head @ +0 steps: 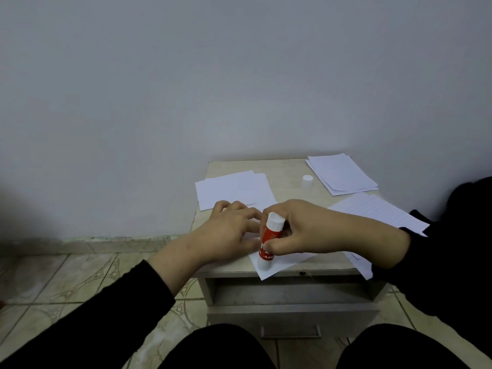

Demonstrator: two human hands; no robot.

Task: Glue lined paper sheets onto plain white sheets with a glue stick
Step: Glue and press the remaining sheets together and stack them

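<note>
A pale wall (186,89) fills the upper frame; patterned floor tiles (66,278) lower left; a drawer handle (290,332) bottom centre.

One view only, head-worn, wide-angle. It looked forward and down from above the seated person's lap, facing a plain wall (239,75) that filled the upper half of the picture. The hands, left hand (229,230) and right hand (311,227), sat close to the lens near picture centre, forearms entering from the lower left and right edges. The counter (287,171) lay just under and beyond the hands, small in view, its far edge against the wall. The tiled floor (80,283) showed left of and below the hands; knees cut the bottom edge. Edges bent slightly from the lens.
</note>
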